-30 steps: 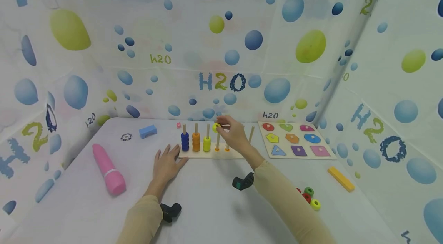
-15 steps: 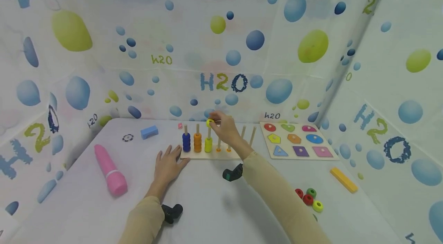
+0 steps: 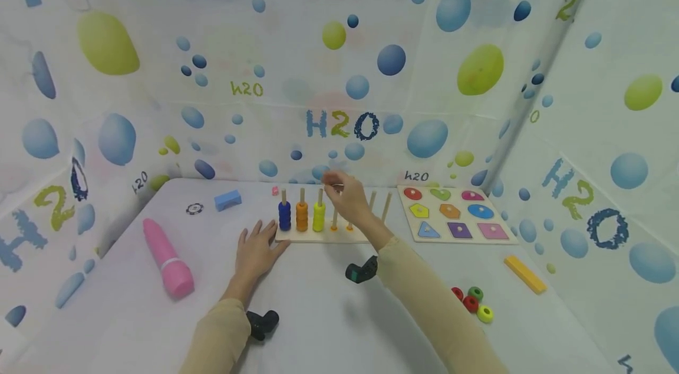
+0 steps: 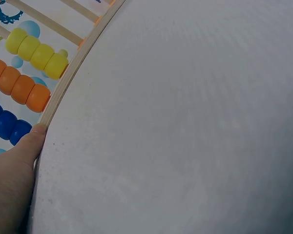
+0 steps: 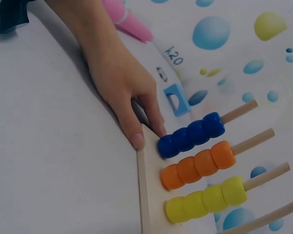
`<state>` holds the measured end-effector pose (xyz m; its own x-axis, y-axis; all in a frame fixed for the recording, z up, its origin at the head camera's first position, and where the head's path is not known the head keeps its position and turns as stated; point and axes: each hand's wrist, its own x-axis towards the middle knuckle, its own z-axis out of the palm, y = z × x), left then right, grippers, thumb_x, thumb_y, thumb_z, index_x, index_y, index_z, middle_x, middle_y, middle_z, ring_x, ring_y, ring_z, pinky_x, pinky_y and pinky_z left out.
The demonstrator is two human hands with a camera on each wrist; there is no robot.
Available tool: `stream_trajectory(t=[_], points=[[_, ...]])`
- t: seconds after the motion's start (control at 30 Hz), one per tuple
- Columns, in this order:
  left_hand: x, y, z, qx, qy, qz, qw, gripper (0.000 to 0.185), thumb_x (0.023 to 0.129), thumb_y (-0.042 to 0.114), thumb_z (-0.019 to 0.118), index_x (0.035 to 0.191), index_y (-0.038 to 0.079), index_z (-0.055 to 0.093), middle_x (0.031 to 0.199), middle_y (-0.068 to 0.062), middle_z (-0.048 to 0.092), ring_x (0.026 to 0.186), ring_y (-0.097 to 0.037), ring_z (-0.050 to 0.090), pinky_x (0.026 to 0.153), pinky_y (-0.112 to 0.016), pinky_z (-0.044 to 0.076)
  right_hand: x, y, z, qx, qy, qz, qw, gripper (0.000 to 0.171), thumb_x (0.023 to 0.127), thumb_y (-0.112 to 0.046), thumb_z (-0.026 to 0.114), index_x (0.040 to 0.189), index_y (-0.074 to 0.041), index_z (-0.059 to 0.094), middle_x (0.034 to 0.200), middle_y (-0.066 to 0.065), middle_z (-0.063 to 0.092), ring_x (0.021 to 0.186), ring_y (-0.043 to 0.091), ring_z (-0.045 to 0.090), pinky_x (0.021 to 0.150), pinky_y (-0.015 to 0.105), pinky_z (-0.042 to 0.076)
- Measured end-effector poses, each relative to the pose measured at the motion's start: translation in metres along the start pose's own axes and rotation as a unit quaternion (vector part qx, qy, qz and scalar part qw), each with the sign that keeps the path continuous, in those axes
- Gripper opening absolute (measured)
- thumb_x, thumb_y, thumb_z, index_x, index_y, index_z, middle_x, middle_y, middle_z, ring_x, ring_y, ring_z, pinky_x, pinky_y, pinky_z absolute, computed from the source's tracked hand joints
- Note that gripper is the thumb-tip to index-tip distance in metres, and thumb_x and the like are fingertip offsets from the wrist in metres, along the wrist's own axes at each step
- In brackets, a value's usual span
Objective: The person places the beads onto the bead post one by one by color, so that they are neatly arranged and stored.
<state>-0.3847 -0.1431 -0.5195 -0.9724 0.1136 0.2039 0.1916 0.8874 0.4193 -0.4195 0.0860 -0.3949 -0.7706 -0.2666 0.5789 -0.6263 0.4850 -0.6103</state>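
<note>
A wooden bead stacker with upright pegs stands on its pale base (image 3: pixel 305 237). Blue beads (image 3: pixel 284 217), orange beads (image 3: pixel 301 217) and yellow beads (image 3: pixel 318 218) fill the three leftmost pegs partway; bare peg tips rise above them. My right hand (image 3: pixel 347 198) hovers beside the top of the yellow peg, fingers loosely bent, with no bead showing between them. At the base's left end lies my left hand (image 3: pixel 257 253), fingers spread on the table. Its thumb (image 4: pixel 27 148) touches the front edge, while in the right wrist view a finger (image 5: pixel 154 114) lies along the end.
Loose red, green and yellow beads (image 3: pixel 470 304) lie at the right. A shape puzzle board (image 3: pixel 432 191) and a yellow block (image 3: pixel 524 274) are also there. At left are a pink club-shaped object (image 3: pixel 167 259), a blue block (image 3: pixel 227 201) and a round chip (image 3: pixel 194 208).
My right hand carried a yellow bead left to the third peg and let it go; it has dropped onto the yellow stack, which is taller. My left hand stayed at the base.
</note>
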Motion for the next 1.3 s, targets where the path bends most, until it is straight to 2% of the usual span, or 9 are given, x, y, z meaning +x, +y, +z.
stream_trajectory(t=[0.13, 0.3, 0.47, 0.67, 0.87, 0.97, 1.17, 1.3], points=[[0.001, 0.000, -0.001, 0.001, -0.002, 0.001, 1.0000, 0.070, 0.090, 0.051, 0.056, 0.139, 0.003, 0.044, 0.145, -0.015, 0.040, 0.139, -0.039, 0.020, 0.112, -0.058, 0.002, -0.011, 0.000, -0.006, 0.010, 0.012, -0.013, 1.000, 0.019, 0.089, 0.001, 0.060, 0.108, 0.001, 0.062, 0.100, 0.008, 0.068, 0.094, 0.017, 0.064, 0.082, 0.019, 0.052], [0.000, 0.000, -0.002, 0.003, -0.004, 0.001, 1.0000, 0.070, 0.090, 0.051, 0.056, 0.139, 0.003, 0.044, 0.145, -0.015, 0.040, 0.138, -0.040, 0.020, 0.112, -0.059, 0.003, -0.038, 0.012, -0.022, 0.002, -0.004, -0.004, 1.000, 0.019, 0.090, -0.003, 0.062, 0.109, -0.002, 0.062, 0.101, 0.006, 0.068, 0.095, 0.015, 0.064, 0.083, 0.022, 0.053], [0.000, 0.001, -0.002, 0.008, -0.009, 0.003, 0.9999, 0.070, 0.090, 0.051, 0.055, 0.139, 0.003, 0.044, 0.145, -0.015, 0.040, 0.138, -0.040, 0.021, 0.111, -0.059, 0.003, -0.074, 0.037, -0.048, 0.007, -0.009, 0.026, 1.000, 0.021, 0.089, -0.002, 0.063, 0.110, -0.001, 0.062, 0.101, 0.005, 0.068, 0.095, 0.017, 0.065, 0.082, 0.026, 0.054], [0.002, 0.000, -0.002, 0.008, -0.005, 0.000, 1.0000, 0.071, 0.090, 0.051, 0.056, 0.140, 0.003, 0.044, 0.145, -0.015, 0.040, 0.138, -0.040, 0.021, 0.111, -0.059, 0.002, -0.105, 0.060, -0.086, 0.015, 0.001, 0.051, 0.999, 0.021, 0.089, -0.001, 0.062, 0.110, 0.000, 0.062, 0.100, 0.011, 0.069, 0.095, 0.026, 0.065, 0.081, 0.037, 0.055], [0.003, -0.001, 0.001, 0.008, -0.010, -0.001, 0.9999, 0.071, 0.090, 0.052, 0.056, 0.140, 0.002, 0.043, 0.145, -0.016, 0.039, 0.139, -0.040, 0.019, 0.111, -0.059, 0.001, -0.139, 0.069, -0.124, -0.026, -0.012, 0.122, 0.992, 0.022, 0.091, -0.009, 0.064, 0.113, -0.008, 0.062, 0.102, 0.004, 0.070, 0.096, 0.019, 0.065, 0.083, 0.029, 0.054], [0.002, 0.000, 0.003, 0.006, -0.011, 0.000, 0.9999, 0.072, 0.090, 0.052, 0.056, 0.140, 0.003, 0.043, 0.145, -0.015, 0.039, 0.139, -0.040, 0.019, 0.111, -0.059, 0.001, -0.162, 0.074, -0.143, -0.034, -0.019, 0.150, 0.988, 0.025, 0.091, -0.011, 0.063, 0.116, -0.008, 0.060, 0.105, 0.004, 0.069, 0.098, 0.018, 0.065, 0.084, 0.028, 0.054], [0.002, 0.000, 0.001, 0.002, -0.012, 0.000, 0.9999, 0.071, 0.090, 0.051, 0.056, 0.140, 0.003, 0.043, 0.145, -0.016, 0.040, 0.139, -0.040, 0.019, 0.111, -0.059, 0.001, -0.209, 0.082, -0.178, -0.067, -0.016, 0.177, 0.982, 0.026, 0.092, -0.010, 0.062, 0.117, -0.007, 0.059, 0.106, 0.006, 0.068, 0.099, 0.017, 0.064, 0.082, 0.018, 0.051], [0.004, -0.001, -0.001, 0.006, -0.011, -0.002, 0.9999, 0.071, 0.090, 0.051, 0.055, 0.141, 0.002, 0.042, 0.145, -0.016, 0.039, 0.139, -0.040, 0.018, 0.111, -0.059, 0.001, -0.232, 0.082, -0.195, -0.089, -0.007, 0.192, 0.977, 0.026, 0.093, -0.014, 0.061, 0.117, -0.006, 0.059, 0.107, 0.006, 0.067, 0.099, 0.017, 0.063, 0.082, 0.014, 0.049]])
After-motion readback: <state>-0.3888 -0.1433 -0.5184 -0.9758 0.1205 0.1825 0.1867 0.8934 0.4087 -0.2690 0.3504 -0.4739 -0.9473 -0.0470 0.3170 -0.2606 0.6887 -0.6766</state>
